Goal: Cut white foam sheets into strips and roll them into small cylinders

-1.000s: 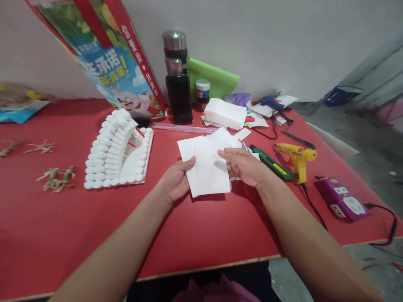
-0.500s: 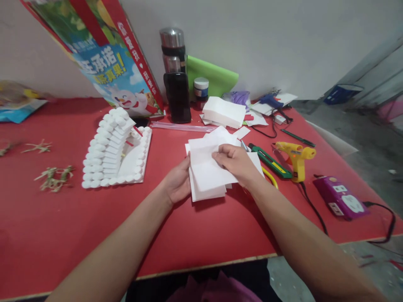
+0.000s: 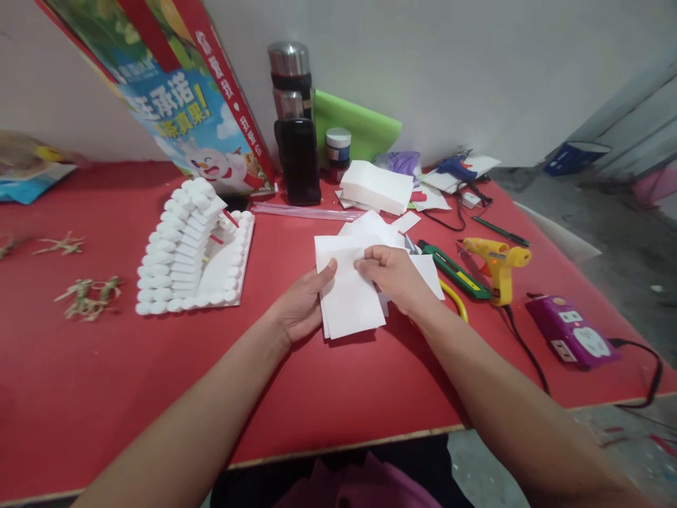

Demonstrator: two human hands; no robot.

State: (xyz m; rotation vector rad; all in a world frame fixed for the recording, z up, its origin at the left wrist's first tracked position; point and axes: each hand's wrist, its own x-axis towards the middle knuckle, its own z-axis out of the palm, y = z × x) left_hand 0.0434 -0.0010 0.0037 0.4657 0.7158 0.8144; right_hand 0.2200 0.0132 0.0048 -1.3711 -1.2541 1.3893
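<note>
Several white paper pieces (image 3: 350,300) are stacked between my two hands above the red table. My left hand (image 3: 304,305) grips the stack's left edge, thumb on top and fingers beneath. My right hand (image 3: 388,271) is closed at the right edge, thumb and forefinger pinching the paper. More white paper (image 3: 370,224) lies just behind the stack, and another piece (image 3: 427,271) shows to the right of my right hand. Left of my hands stands a white model (image 3: 190,254) made of rounded pieces and steps.
On the right lie a green utility knife (image 3: 455,271), a yellow glue gun (image 3: 497,264) and a purple power box (image 3: 571,330) with cords. A black phone (image 3: 297,162) leans on a steel flask (image 3: 289,60). Small straw figures (image 3: 89,298) lie at the left.
The upper sheet, which stuck out to the right over the stack, now lines up narrower with it. My left thumb has come over the top of the paper.
</note>
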